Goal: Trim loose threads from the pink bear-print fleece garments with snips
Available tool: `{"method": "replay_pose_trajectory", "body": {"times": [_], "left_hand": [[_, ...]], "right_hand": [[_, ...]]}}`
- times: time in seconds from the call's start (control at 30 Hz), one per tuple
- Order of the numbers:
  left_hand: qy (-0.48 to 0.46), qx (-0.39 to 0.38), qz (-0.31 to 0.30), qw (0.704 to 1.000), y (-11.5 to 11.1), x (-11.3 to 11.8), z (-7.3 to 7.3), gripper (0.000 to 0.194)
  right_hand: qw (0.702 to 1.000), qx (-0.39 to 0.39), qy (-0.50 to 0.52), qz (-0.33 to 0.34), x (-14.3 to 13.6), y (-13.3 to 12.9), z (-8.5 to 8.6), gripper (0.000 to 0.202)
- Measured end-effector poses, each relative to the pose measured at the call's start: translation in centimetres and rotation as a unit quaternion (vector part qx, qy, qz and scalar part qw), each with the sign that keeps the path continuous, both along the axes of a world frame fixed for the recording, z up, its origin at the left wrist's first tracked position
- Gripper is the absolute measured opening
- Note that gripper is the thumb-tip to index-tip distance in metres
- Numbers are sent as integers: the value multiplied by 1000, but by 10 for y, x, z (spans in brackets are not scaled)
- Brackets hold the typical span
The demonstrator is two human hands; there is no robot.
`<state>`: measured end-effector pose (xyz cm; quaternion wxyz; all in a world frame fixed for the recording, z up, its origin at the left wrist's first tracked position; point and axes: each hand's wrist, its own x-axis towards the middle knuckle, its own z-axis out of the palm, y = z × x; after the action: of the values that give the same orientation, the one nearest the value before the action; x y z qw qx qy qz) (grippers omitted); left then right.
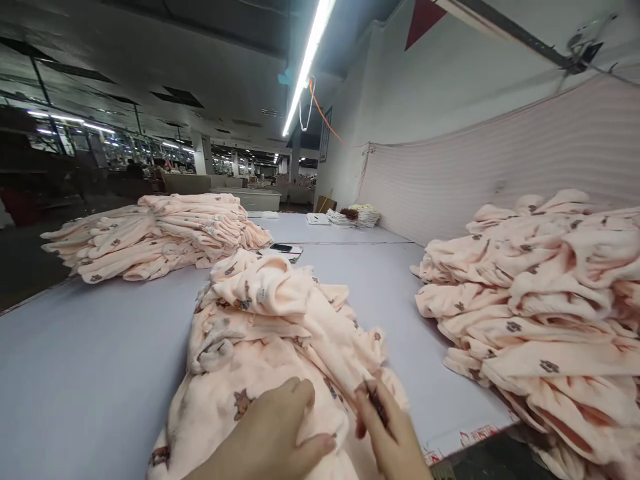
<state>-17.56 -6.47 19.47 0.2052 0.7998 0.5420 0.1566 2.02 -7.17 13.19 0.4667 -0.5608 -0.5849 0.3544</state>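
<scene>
A heap of pale pink plush garments (270, 353) with small brown printed motifs lies in front of me on the light table. My left hand (280, 427) rests on the top garment, thumb apart from the curled fingers. At the right side of the same garment, my right hand (383, 420) has its thumb and fingers closed together around something dark and small that I cannot make out. Cloth lies directly beneath both hands.
Pink garments are stacked at the back left (170, 233) and higher at the right (545, 307). A dark phone (281, 247) lies on papers behind the middle heap. Folded white cloths (367, 215) sit at the table's far end (345, 253), beside a draped wall.
</scene>
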Motion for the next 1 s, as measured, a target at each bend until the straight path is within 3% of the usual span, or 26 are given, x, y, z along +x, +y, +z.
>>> {"method": "replay_pose_trajectory", "body": {"times": [0.1, 0.2, 0.3, 0.37, 0.47, 0.67, 1.0], "left_hand": [[15, -34, 9, 999, 3, 18, -11, 13], [-73, -9, 34, 997, -4, 7, -22, 16], [-199, 80, 56, 975, -19, -12, -33, 13], [-248, 126, 52, 959, -28, -23, -39, 16], [-271, 130, 50, 953, -35, -32, -47, 18], [-326, 133, 33, 935, -35, -35, -53, 16], [-354, 126, 18, 927, -33, -36, -53, 17]], "right_hand": [[993, -36, 113, 17, -8, -13, -20, 36], [988, -21, 150, 19, -30, -13, -16, 26], [993, 26, 112, 20, -48, -15, 0, 13], [995, 37, 72, 61, -51, -18, 10, 10], [991, 37, -15, 128, -41, -23, 23, 8], [959, 115, -202, 164, -17, -24, 40, 16], [947, 161, -203, 191, -24, -23, 48, 21]]}}
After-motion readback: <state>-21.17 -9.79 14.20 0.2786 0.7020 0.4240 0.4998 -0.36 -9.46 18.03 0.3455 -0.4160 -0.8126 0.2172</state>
